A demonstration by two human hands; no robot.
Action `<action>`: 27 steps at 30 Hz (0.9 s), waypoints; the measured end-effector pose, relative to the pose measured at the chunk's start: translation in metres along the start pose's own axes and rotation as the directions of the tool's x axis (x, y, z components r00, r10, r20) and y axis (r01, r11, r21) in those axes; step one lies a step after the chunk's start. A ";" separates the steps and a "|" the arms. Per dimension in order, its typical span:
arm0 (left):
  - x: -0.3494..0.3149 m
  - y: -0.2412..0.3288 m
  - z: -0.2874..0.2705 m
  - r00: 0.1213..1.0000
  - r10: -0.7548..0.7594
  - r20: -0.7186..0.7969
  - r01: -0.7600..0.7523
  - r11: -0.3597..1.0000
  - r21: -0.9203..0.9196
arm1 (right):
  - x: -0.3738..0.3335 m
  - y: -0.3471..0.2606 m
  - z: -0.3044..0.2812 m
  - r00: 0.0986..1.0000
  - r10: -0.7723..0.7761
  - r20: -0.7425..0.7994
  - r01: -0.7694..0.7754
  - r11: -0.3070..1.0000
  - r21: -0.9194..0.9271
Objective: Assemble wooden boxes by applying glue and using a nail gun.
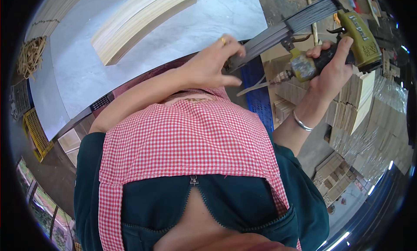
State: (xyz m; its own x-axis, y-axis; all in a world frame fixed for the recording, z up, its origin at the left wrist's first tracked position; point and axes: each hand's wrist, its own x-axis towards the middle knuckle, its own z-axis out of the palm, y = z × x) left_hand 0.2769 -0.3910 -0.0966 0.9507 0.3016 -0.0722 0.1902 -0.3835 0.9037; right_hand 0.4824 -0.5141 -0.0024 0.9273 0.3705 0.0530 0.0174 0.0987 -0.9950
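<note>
A green nail gun (354,32) with a long grey magazine (271,38) is held up at the right, above the table's near right corner. My right hand (332,71) is closed round its dark handle. At the magazine's near end is my left hand (206,64), its fingers curled about that end and its thumb sticking out; the exact contact is partly hidden. A pale hose fitting (282,77) joins the base of the handle. On the white tabletop (78,77), away from both hands, lies a thick, curved stack of pale wood strips (143,23).
More thin wood strips (54,10) and a heap of tan bands (31,55) are at the far left. A yellow crate (37,131) stands below them. Beneath the magazine sits a blue crate (256,92). Stacked wooden pieces (354,99) fill the right side.
</note>
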 end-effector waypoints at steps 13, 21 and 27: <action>-0.005 -0.034 -0.012 0.829 0.516 0.215 -0.556 0.716 0.423 | 0.005 -0.009 -0.003 0.998 0.057 0.036 -0.058 0.997 0.042; -0.002 -0.032 -0.005 0.741 0.658 0.138 -0.590 0.538 0.603 | -0.003 -0.019 0.000 0.999 -0.011 0.032 0.008 0.996 0.094; 0.032 0.015 -0.039 0.604 0.796 0.034 -0.582 0.412 0.701 | -0.005 -0.016 0.002 1.000 0.019 0.004 -0.019 0.998 0.066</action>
State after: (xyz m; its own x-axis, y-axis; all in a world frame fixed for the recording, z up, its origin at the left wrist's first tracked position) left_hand 0.3009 -0.3527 -0.0687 0.7342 -0.1531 0.6614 -0.3038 -0.9453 0.1184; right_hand 0.4767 -0.5158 0.0133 0.9259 0.3761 0.0346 -0.0249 0.1523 -0.9880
